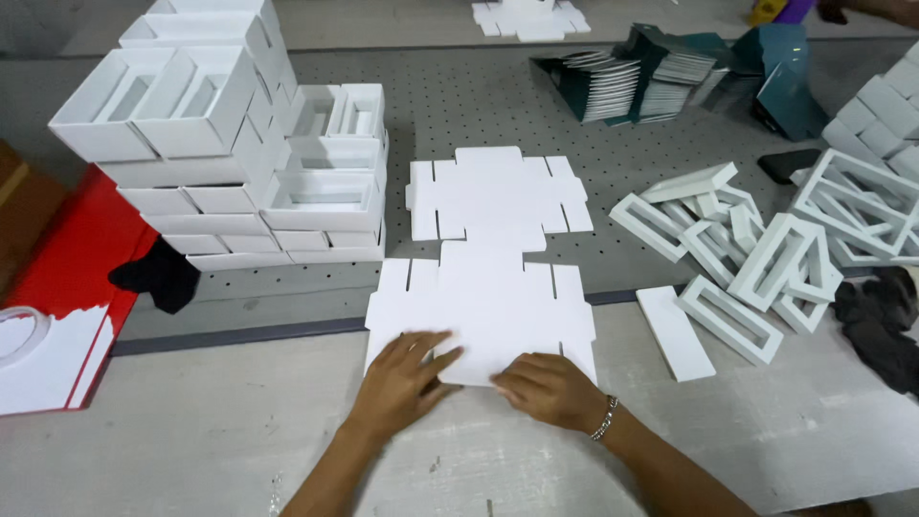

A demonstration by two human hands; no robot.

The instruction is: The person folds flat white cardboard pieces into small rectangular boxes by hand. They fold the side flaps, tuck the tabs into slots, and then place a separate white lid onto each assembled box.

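White die-cut card blank [483, 311] lies just beyond both hands, left hand [407, 378] and right hand [550, 388] pressing its near edge flat, fingers unclenched.

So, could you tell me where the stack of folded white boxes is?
In the head view, the stack of folded white boxes stands upper left, beside the flat die-cut blanks.

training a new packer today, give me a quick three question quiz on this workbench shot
1. True or false: both hands rest on the flat white die-cut card.
2. Which wrist wears the bracelet? A) left B) right
3. What is stacked at the far left?

Key:
1. True: left hand and right hand press its near edge.
2. B
3. Folded white box trays; loose white frames lie on the right.
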